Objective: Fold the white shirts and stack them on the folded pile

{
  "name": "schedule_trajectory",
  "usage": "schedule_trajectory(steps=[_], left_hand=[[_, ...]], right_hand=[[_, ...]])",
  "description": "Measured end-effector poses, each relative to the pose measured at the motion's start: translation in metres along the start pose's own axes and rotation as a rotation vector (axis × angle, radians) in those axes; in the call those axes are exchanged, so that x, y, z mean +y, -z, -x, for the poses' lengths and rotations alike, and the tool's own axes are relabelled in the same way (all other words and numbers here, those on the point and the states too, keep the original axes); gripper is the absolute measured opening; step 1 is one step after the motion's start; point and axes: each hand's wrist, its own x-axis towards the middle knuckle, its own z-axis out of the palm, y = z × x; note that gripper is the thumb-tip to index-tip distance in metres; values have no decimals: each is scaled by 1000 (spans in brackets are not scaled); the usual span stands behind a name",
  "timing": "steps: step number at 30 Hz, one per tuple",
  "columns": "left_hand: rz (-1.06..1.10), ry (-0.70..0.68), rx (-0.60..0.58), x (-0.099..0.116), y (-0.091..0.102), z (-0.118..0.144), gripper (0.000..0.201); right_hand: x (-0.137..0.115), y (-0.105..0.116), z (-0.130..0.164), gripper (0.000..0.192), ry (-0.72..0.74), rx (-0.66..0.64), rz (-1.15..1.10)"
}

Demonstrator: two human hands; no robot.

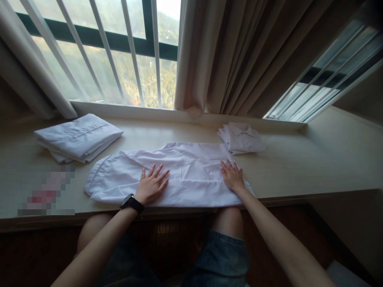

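A white garment (191,169) is laid along the front edge of the desk (299,167) — covered in part by the left hand (152,186) and the right hand (233,176), both opened flat, fingers spread

One spread garment (191,171), two folded bundles (80,137) (241,138), one wristwatch (131,202).

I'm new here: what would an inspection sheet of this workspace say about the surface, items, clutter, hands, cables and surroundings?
Surface: pale counter beneath a window.
Items in use: white cloth, spread out, somewhat wrinkled.
Clutter: folded white fabric at left, folded shirt at right; blurred patch at left, contents unidentifiable.
Hands: left hand, with a watch on its wrist, and right hand rest palm-down on the cloth.
Cables: nothing seen.
Surroundings: curtains, window bars.
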Motion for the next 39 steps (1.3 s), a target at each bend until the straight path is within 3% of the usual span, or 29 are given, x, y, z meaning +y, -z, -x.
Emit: schedule_trajectory(steps=[3, 6, 10, 12, 14, 17, 20, 24, 28, 31, 35, 39], left_hand=[[11, 51, -25, -7, -14, 4, 50], [31, 60, -46, -16, -15, 2, 51], [99, 62, -207, -18, 6, -10, 58], [96, 62, -299, -11, 20, -16, 58], [39, 71, -308, 1, 30, -21, 49], [-45, 116, -107, 26, 27, -21, 44], [-28, 129, 67, 44, 7, -14, 49], [26, 97, 119, 46, -17, -2, 46], [46, 109, 167, 41, -20, 1, 44], [63, 84, 170, 40, -20, -1, 42], [101, 27, 155, 37, -23, -2, 45], [106, 18, 115, 36, -23, -2, 48]], right_hand=[[17, -6, -2, 55, -18, -81, 6], [29, -11, 3, 55, -25, -66, 18], [36, -8, 8, 56, -45, -81, 42], [35, -1, 8, 56, -37, -123, 47], [29, 10, 3, 55, -46, -144, 70], [6, 30, -18, 46, -24, -104, 106], [-31, 48, -57, 42, 99, -60, 35], [-88, 58, -117, 46, 235, -130, -54], [-144, 51, -160, 52, 344, -200, -70], [-174, 47, -186, 71, 379, -249, -45], [-181, 50, -220, 81, 335, -411, 45], [-158, 56, -235, 51, 287, -522, 148]])
